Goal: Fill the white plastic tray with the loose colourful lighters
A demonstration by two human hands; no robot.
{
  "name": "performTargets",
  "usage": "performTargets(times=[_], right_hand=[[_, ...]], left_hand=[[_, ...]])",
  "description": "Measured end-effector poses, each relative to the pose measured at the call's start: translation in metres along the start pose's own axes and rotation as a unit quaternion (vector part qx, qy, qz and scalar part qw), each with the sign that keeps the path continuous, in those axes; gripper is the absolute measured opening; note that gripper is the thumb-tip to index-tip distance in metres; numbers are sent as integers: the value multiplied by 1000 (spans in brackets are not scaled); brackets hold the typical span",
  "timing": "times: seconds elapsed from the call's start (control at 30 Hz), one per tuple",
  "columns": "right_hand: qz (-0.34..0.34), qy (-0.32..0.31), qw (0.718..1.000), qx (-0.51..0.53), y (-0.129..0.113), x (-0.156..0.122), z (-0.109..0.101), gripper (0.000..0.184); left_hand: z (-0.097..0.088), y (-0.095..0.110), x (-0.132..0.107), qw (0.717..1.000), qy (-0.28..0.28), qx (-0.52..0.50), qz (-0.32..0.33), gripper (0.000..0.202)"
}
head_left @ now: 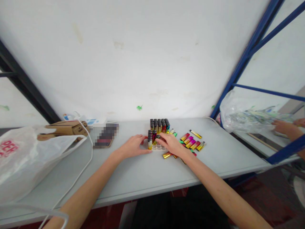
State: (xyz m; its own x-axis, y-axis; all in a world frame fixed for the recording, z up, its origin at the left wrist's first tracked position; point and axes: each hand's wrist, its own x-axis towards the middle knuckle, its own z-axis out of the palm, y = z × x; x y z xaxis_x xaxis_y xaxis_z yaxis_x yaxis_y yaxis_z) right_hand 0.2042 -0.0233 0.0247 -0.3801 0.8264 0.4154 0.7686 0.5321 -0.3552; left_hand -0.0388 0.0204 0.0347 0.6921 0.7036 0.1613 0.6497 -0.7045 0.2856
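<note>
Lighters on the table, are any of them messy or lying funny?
Yes. Most lighters stand upright in a neat block, but several loose ones lie flat to its right, and a gold one lies crooked by the right hand.

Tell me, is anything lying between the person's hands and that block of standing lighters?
Nothing visible does. The left hand touches the block of standing lighters at its left side, and the right hand rests on its near rows. The loose lighters lie flat on the table to the right, outside that gap.
</note>
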Motion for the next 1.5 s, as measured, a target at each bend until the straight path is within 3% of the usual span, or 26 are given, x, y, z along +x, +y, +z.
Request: performTargets(times=[0.17,0.3,0.4,0.5,0.57,0.63,0.93,1.1,1.3,1.4,1.5], right_hand=[[-18,-25,994,-104,-4,2,4,31],[-9,-6,995,-98,-3,0,-6,37],[55,52,991,-107,10,-4,-22,38],[172,87,967,-164,33,-10,-36,32],[222,73,956,-178,47,-15,-40,29],[226,58,957,-173,55,-19,-39,30],[257,-34,950,-172,51,-16,-27,57],[257,3,958,-128,62,-19,-29,52],[160,131,978,-18,68,-19,-29,42],[157,190,966,84,66,-15,-27,46],[186,223,932,216,61,-11,-24,51]], left_hand=[[1,-2,0,1000,-3,13,8,58],[2,-2,0,1000,2,3,6,57],[1,-2,0,1000,2,-6,5,57],[0,-1,0,1000,-6,1,5,58],[-1,0,0,1000,-12,9,1,59],[-1,0,0,1000,-14,13,-1,59],[1,-3,1,1000,-11,11,0,61],[1,-3,1,1000,-6,6,3,60],[-1,-1,0,1000,-6,7,-1,59],[-1,0,0,1000,-6,9,-2,59],[0,0,0,1000,-6,11,2,60]])
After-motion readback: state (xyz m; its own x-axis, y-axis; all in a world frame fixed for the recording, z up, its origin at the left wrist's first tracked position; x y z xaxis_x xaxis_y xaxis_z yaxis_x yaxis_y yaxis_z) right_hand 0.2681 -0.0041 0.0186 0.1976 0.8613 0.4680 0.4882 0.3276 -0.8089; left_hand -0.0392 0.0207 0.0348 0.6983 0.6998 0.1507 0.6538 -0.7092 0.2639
